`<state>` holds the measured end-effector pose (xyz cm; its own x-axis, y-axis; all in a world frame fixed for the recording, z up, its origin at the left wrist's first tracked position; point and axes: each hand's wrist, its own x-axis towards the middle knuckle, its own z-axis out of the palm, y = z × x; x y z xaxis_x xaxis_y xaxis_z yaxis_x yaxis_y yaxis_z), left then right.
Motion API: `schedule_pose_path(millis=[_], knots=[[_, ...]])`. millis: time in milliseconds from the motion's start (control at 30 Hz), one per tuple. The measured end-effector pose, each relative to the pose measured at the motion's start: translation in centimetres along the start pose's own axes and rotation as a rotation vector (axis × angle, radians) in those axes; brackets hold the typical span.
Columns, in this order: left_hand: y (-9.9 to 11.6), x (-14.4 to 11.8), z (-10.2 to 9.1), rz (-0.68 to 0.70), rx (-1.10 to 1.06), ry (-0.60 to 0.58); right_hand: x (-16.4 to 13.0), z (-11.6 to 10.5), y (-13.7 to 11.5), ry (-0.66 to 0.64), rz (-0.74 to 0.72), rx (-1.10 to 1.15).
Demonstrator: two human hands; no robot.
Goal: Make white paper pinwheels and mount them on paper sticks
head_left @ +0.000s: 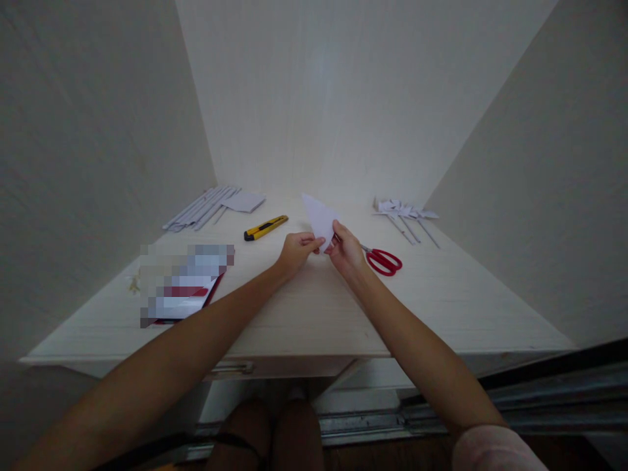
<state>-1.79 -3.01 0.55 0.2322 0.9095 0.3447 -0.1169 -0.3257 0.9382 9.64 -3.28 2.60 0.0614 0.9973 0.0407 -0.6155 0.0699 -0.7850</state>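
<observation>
A folded piece of white paper [320,217], roughly triangular, is held up over the middle of the desk. My left hand [298,252] pinches its lower corner between thumb and fingers. On the right edge, my right hand [347,247] grips the same paper, thumb in front and fingers behind. Just right of that hand lie scissors [384,261] with red handles, their blades partly hidden behind it. A yellow and black utility knife [265,227] rests on the desk, beyond my left hand.
White paper sticks [203,208] and paper squares [244,201] lie at the back left. Several paper pinwheels [405,212] on sticks are at the back right. A partly blurred tablet-like device [189,297] is on the left. Walls enclose the white desk [304,314] on three sides.
</observation>
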Motion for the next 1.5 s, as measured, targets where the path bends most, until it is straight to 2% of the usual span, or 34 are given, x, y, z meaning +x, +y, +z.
schedule_pose_path(millis=[100,300,400,600,900,1033,1167,1267,1500], knots=[[0.3,-0.1,0.1,0.017,0.001,0.022,-0.1,0.0,0.0,0.013,-0.008,-0.007],[0.4,-0.1,0.1,0.012,0.02,-0.085,-0.1,-0.3,-0.1,-0.042,-0.024,-0.024],[0.3,-0.2,0.1,-0.013,0.029,-0.123,0.1,-0.3,-0.4,0.016,-0.049,0.042],[1.3,-0.7,0.3,-0.085,0.125,-0.1,0.2,-0.2,-0.6,0.142,-0.078,0.041],[0.8,-0.4,0.3,-0.237,0.071,-0.227,0.2,-0.6,-0.4,0.247,-0.066,0.13],[0.6,-0.1,0.0,-0.233,0.069,-0.293,0.5,-0.9,-1.4,0.295,-0.077,0.185],[0.3,0.3,-0.3,-0.153,-0.055,-0.18,0.3,-1.0,-1.2,0.224,-0.067,0.099],[-0.2,0.5,-0.3,-0.103,-0.19,-0.153,-0.2,-0.7,-0.3,0.128,-0.075,-0.01],[-0.9,0.7,0.1,-0.136,-0.365,-0.12,-0.8,-0.2,0.7,0.064,-0.095,-0.103]])
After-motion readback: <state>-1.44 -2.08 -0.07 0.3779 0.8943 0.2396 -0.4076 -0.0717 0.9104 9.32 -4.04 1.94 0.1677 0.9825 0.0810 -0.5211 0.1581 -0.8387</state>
